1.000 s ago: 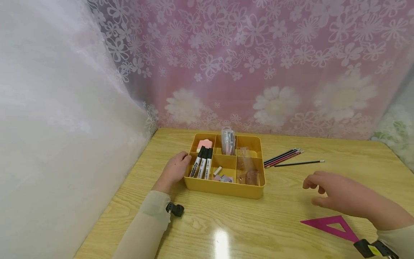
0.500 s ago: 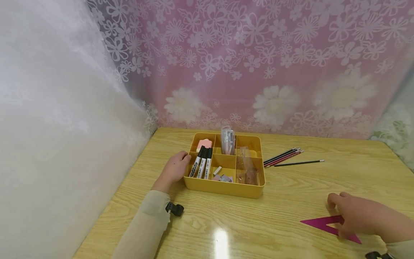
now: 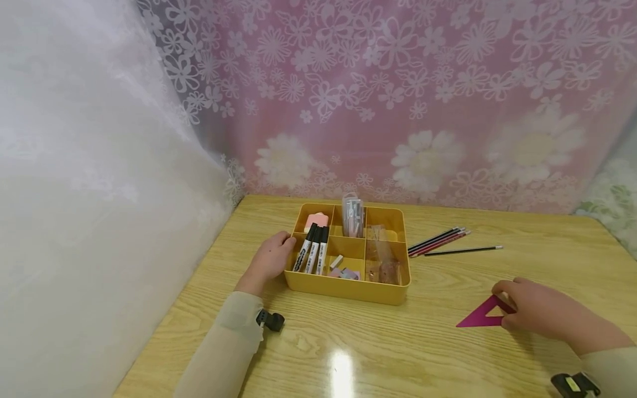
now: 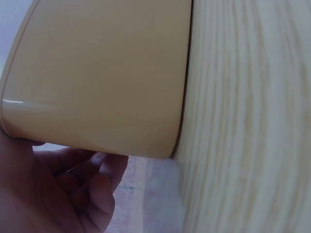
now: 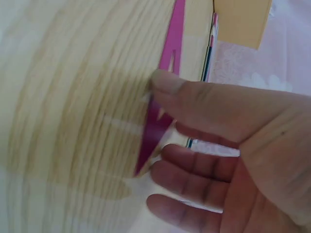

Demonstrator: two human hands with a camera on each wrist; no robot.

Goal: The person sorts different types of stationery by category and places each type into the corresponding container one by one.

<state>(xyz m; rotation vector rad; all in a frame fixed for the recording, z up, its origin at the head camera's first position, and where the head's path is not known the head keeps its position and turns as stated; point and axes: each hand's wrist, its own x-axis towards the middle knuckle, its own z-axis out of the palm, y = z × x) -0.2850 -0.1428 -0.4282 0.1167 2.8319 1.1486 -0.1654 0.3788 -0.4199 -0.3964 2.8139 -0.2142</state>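
My left hand [image 3: 271,257] holds the left side of a yellow divided organizer box [image 3: 348,288], its thumb at the rim. In the left wrist view, bent fingers [image 4: 104,194] lie against the outside of the box wall [image 4: 102,77]. My right hand [image 3: 547,309] pinches a magenta set square [image 3: 479,317] by one end, to the right of the box. The right wrist view shows the thumb [image 5: 170,85] across the set square [image 5: 176,24], which is tilted off the tabletop; the index finger is mostly hidden behind.
The box holds black-capped markers [image 3: 312,257], a pink item [image 3: 317,221], a clear case of tools [image 3: 353,218], a white eraser [image 3: 336,262] and clear plastic pieces [image 3: 383,260]. Several pencils [image 3: 440,241] lie right of it, with one black pencil [image 3: 465,251] apart.
My right hand came down to the set square, pinched it and lifted and turned it, moving slightly up in the head view. My left hand stayed on the box.
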